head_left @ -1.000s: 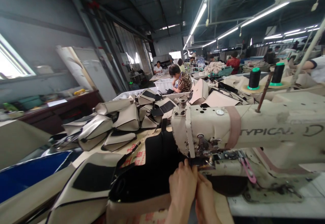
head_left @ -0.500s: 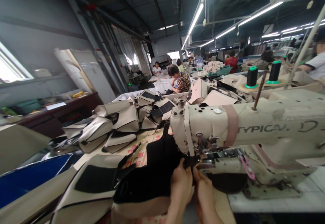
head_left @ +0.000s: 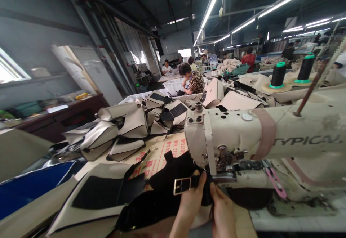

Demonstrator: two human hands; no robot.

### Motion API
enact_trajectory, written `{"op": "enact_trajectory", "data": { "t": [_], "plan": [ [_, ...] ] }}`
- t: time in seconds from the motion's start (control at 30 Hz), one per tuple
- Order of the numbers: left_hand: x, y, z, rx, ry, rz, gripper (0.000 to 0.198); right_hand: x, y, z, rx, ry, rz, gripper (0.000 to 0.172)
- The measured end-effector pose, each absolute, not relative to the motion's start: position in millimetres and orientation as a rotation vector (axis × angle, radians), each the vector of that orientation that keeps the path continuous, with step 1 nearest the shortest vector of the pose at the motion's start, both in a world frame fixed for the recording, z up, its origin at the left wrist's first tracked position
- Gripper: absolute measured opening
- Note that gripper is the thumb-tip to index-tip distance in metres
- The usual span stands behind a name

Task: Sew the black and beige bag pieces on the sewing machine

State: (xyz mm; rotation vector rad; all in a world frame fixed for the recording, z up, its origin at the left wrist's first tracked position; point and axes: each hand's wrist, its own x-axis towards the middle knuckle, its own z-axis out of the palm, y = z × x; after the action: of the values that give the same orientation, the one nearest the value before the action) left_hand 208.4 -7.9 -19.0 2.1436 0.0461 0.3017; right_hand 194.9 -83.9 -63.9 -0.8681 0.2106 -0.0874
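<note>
My left hand [head_left: 192, 200] and my right hand [head_left: 222, 210] pinch a black fabric piece [head_left: 162, 191] close under the needle area of a cream sewing machine [head_left: 259, 140] marked TYPICAL. A black strap with a metal buckle [head_left: 181, 185] lies across the fabric, just beside my left thumb. Both hands are closed on the fabric, fingertips nearly touching each other. The needle itself is hidden behind the machine head and my fingers.
A beige and black cover [head_left: 94, 198] lies to the left. Several folded beige pieces [head_left: 119, 126] are piled behind. Two black thread cones [head_left: 278, 75] stand at the back right. Printed cardboard [head_left: 164, 151] covers the table. Other people [head_left: 192, 81] work at distant tables.
The black fabric has been pulled toward me and turned, so the strap with its buckle now shows. Both hands shifted slightly right and lower; the view moved too.
</note>
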Motion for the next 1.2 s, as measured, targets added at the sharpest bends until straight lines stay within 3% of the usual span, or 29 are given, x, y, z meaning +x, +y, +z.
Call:
{"op": "enact_trajectory", "data": {
  "t": [0.5, 0.6, 0.7, 0.8, 1.0, 1.2],
  "plan": [
    [215, -2, -15, 2.066, -0.086, 0.336, 0.021, 201, -84, -69, -0.694, 0.188, 0.075, 0.046],
    [217, -4, -18, 2.017, -0.067, 0.372, 0.022, 199, -89, -70, -0.882, 0.144, 0.008, 0.050],
    [217, -5, -19, 1.974, -0.042, 0.368, 0.021, 196, -101, -66, -1.367, 0.079, -0.179, 0.050],
    [217, -6, -19, 1.982, -0.018, 0.373, 0.019, 197, -115, -59, -1.655, -0.012, -0.323, 0.041],
    [217, -7, -22, 2.036, -0.056, 0.455, 0.020, 203, -121, -48, -1.720, -0.131, -0.367, 0.030],
    [217, -4, -25, 2.120, -0.118, 0.512, 0.022, 207, -109, -59, -1.519, -0.070, -0.247, 0.040]
  ]
}}
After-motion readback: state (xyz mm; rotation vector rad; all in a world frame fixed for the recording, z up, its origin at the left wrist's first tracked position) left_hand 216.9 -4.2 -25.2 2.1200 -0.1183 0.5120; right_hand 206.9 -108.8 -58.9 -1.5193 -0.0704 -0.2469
